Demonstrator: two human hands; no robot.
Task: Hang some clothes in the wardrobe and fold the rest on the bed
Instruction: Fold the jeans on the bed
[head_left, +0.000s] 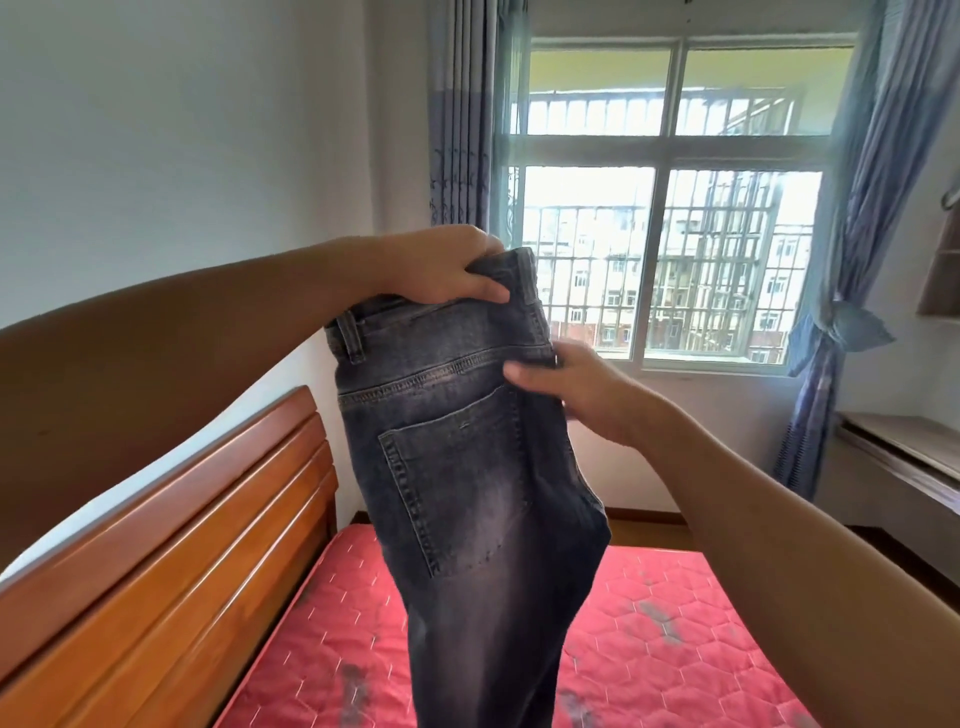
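Two hands hold up a pair of dark grey jeans (467, 493) in the air over the bed (675, 623). The jeans hang down, with the waist at the top and the legs going out of view at the bottom. We see the back side, with one big pocket sewn on it.

The left hand (441, 265) is at the very top. Its fingers (480, 244) curl over the waistband and its thumb lies flat on the near side, so it pinches the cloth tight. The waistband is bunched up a bit under this hand.

The right hand (587, 395) is lower, on the right edge of the jeans, just under the waistband. Its thumb presses on the cloth near the seam. The other fingers of this hand go behind the jeans, so I cannot tell how they lie, but the hand pinches the edge. The two hands are near each other and do not touch.

The bed has a red mattress with six-sided shapes and some dark marks on it. A brown wooden headboard (182, 545) stands on the left, against a white wall. Behind the jeans is a big window (670, 208) with bars outside. Blue curtains (857, 208) hang on both sides of it, and the right one is tied back. A wooden bench (904, 452) stands by the right wall.
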